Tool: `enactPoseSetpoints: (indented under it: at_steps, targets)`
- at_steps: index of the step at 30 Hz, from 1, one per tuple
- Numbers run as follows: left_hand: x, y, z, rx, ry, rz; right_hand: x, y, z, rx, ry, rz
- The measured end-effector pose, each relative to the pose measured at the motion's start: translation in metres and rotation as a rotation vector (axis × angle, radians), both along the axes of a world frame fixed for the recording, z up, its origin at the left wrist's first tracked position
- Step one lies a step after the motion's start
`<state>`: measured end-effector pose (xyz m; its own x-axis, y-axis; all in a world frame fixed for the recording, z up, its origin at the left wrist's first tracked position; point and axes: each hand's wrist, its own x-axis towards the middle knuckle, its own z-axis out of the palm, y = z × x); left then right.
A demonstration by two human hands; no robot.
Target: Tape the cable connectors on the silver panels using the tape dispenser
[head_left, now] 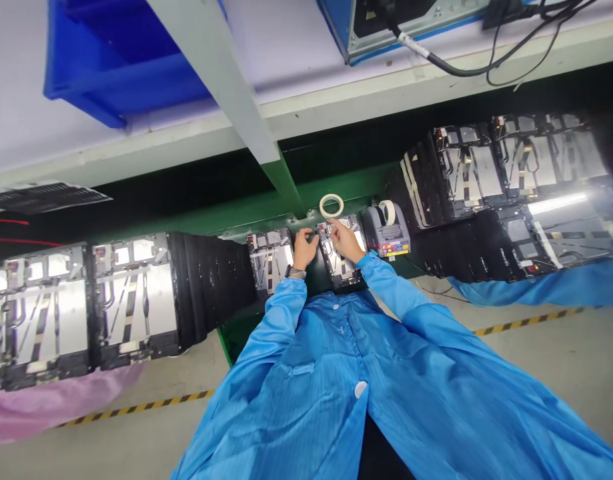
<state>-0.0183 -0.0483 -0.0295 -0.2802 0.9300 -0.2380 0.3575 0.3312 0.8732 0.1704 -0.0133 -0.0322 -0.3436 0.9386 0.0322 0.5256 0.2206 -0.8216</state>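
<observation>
Directly in front of me a dark-framed electronic panel unit [344, 265], with silver plates and strips of tape, lies on the green bench. My right hand [347, 241] is over its upper part, fingers pressed together at its top left corner; whatever they pinch is too small to make out. Just left of that unit, my left hand [305, 248] hovers with thumb and fingers curved apart, and nothing shows between them. A similar panel unit [270, 261] lies beside my left hand. Behind the right hand rests a roll of pale tape [331, 196].
A tape dispenser [387, 233] stands right of the middle unit. Tall stacks of like units rise at left [136, 300] and right [469, 163]. Overhead are a shelf edge [336, 110] and a slanting post [213, 67], with a blue bin [136, 83] on the shelf.
</observation>
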Motion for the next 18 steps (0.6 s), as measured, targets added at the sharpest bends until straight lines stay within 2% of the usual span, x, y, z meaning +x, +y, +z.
enactPoseSetpoints:
  at_steps: [4, 8, 18]
  targets:
    - [0.019, -0.005, -0.015, -0.034, -0.047, 0.020, -0.005, 0.018, 0.002, 0.035, -0.071, 0.093]
    - [0.025, 0.000, -0.021, -0.090, -0.099, 0.079, -0.009, 0.030, 0.003, 0.044, -0.131, 0.188]
    - [0.028, 0.007, -0.007, -0.144, -0.144, 0.087, -0.008, 0.037, 0.017, 0.047, -0.124, 0.277]
